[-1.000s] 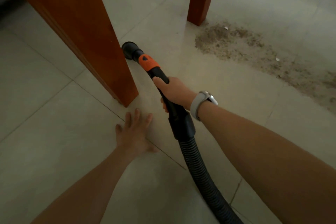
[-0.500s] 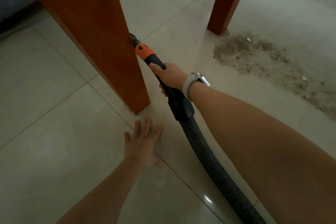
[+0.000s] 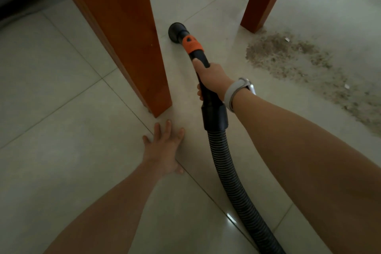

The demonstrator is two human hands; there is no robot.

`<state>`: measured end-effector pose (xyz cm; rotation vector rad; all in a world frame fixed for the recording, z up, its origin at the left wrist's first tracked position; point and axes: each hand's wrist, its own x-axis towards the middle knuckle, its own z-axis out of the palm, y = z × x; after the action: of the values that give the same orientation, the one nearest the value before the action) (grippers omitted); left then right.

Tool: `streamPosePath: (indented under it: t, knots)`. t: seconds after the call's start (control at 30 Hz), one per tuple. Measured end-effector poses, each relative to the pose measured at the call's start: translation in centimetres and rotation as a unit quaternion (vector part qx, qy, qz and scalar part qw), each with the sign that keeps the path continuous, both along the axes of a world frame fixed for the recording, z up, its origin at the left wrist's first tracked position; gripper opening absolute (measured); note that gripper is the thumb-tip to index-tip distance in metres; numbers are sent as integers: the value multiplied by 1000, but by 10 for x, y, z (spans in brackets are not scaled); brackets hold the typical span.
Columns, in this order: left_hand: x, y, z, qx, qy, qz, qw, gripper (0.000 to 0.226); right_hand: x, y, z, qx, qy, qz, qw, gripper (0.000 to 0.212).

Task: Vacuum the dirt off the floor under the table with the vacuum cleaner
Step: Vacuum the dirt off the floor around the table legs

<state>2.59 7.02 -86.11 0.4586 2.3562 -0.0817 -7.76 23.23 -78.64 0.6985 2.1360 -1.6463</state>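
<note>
Two wooden table legs [image 3: 115,33] in view, one vacuum hose [image 3: 231,171], one dirt patch [image 3: 299,62] far right, two hands [image 3: 165,148], one watch [image 3: 237,90]

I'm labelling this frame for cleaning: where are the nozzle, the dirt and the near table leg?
nozzle [image 3: 175,30], head view, round black mouth.
dirt [image 3: 288,55], head view, dense patch.
near table leg [image 3: 123,33], head view, front face.

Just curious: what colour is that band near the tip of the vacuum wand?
Bright orange collar on a black wand, clearest in the head view.
</note>
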Motion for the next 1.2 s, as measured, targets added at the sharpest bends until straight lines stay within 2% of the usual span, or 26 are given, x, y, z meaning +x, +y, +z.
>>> streamPosePath:
  t: [0.33,0.7,0.83,0.97,1.1,1.2]
  knots:
    - [-1,4,3,-19,14,-18,1000,114,77,17,-4,28,-6,-14,999,31]
    - [1,20,5,-45,17,-50,998,114,30,55,2,68,1,-126,990,39]
    - [-1,20,4,-43,2,-49,998,116,17,73,10,17,-40,-167,985,39]
    - [-2,19,6,-46,-5,-59,997,114,35,63,14,-31,-40,-174,983,38]
    - [-1,21,8,-47,-2,-54,997,112,76,43,9,37,-20,-136,990,34]
    - [-1,24,10,-53,-1,-49,997,113,97,39,9,58,-32,-167,984,32]
